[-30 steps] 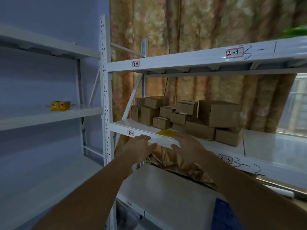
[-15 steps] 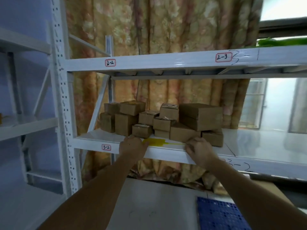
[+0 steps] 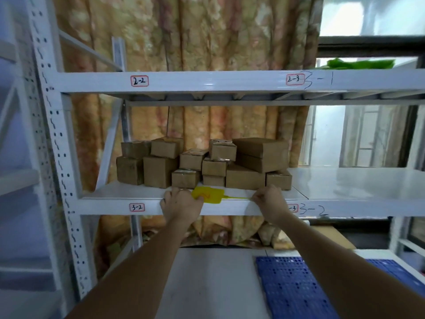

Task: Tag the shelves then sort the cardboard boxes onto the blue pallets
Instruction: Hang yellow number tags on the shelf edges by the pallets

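A white metal shelf (front beam labelled 3-2) is loaded with stacked cardboard boxes towards its left. A yellow tag is laid flat just before the boxes, at the front edge.

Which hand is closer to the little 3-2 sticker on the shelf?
Left. The left hand rests on the shelf edge just right of the 3-2 sticker, touching the yellow tag. The right hand is farther right, pinching the tag's thin tail.
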`<state>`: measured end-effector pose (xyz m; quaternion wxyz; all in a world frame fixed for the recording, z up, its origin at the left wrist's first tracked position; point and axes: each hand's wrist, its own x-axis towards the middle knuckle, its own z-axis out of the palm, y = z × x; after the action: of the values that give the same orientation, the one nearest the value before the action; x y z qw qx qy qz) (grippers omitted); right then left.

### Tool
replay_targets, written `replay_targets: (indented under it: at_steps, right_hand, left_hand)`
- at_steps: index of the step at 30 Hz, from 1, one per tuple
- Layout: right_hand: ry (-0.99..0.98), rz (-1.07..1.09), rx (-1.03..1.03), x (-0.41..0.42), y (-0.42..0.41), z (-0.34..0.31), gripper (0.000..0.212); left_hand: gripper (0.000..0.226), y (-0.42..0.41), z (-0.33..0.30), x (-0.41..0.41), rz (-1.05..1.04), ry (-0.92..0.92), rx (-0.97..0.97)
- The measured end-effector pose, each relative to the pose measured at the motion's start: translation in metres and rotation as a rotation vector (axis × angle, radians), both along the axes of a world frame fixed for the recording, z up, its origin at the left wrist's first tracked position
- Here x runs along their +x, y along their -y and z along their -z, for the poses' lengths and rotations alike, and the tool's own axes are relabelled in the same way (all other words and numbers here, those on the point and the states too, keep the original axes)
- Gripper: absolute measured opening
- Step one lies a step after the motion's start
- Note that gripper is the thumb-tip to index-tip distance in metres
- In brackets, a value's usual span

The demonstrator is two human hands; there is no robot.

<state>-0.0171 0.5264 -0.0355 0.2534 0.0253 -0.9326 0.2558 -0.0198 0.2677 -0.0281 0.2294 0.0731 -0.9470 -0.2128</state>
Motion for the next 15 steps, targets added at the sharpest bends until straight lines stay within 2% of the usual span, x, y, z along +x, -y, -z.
replay_targets:
  at_steps: [5,7,9,12,15]
  right_hand:
    - [-0.079,0.127,0.047,0.023,-0.007,0.003,0.018]
    - [-0.095,0.134,0.003,0.031,-0.013,0.008,0.014]
    - [-0.080,0.139,-0.029,0.038,-0.022,0.015,0.013]
    - [-0.070,0.165,-0.059,0.051,-0.038,0.030,0.013]
    - [-0.047,0.209,-0.039,0.068,-0.054,0.051,0.013]
  left_hand:
    - [0.019,-0.002,0.007,0.002,0.079,-0.173,0.461]
    - [0.022,-0.008,0.016,0.006,0.166,-0.250,0.628]
    - [0.028,-0.014,0.026,0.013,0.273,-0.246,0.745]
    - [0.047,-0.023,0.044,0.021,0.372,-0.200,0.685]
    - [0.053,-0.034,0.068,0.025,0.467,-0.098,0.567]
